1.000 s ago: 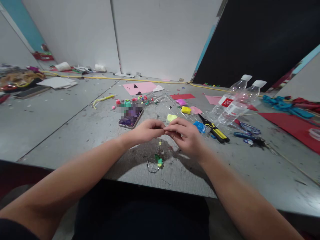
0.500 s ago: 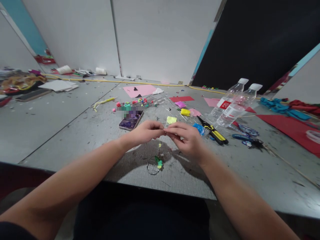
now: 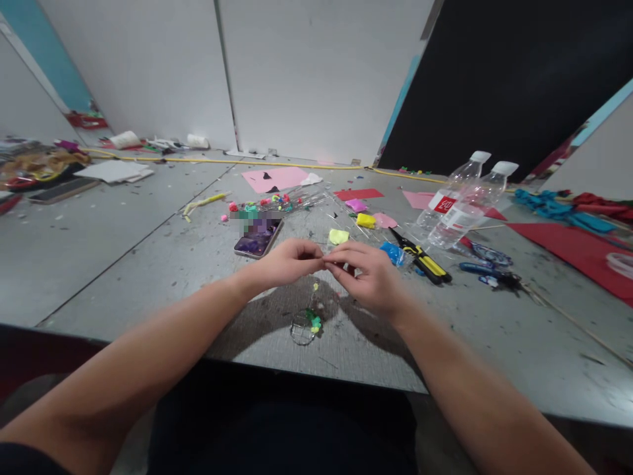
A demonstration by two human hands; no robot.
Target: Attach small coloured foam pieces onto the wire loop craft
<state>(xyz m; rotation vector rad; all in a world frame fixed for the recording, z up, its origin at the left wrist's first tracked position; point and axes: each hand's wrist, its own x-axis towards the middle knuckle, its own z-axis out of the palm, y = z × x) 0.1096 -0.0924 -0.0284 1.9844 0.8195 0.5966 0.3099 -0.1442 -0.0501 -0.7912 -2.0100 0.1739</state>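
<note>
My left hand [image 3: 295, 260] and my right hand [image 3: 364, 272] meet fingertip to fingertip above the table, both closed in a pinch. Whatever lies between the fingertips is too small or too hidden to make out. Below them on the table rests a small round wire piece [image 3: 301, 332] with green and yellow bits [image 3: 313, 320] at its right side. A tiny yellow bit [image 3: 315, 287] shows just under the fingers. Just beyond my hands is a pale yellow clay piece [image 3: 339, 236]. A phone [image 3: 258, 239] lies beyond my left hand, and a blue packet [image 3: 393, 254] is beside my right.
Yellow-and-black pliers [image 3: 425, 260] and two clear bottles [image 3: 457, 204] stand or lie to the right. Further right are blue-handled pliers [image 3: 482, 272] and red sheets [image 3: 578, 254]. A yellow cord [image 3: 277, 162] runs along the back, behind a pink sheet [image 3: 274, 178].
Both hands stay nearly in place, with the right fingers shifting slightly at the pinch. The objects on the table have not moved.
</note>
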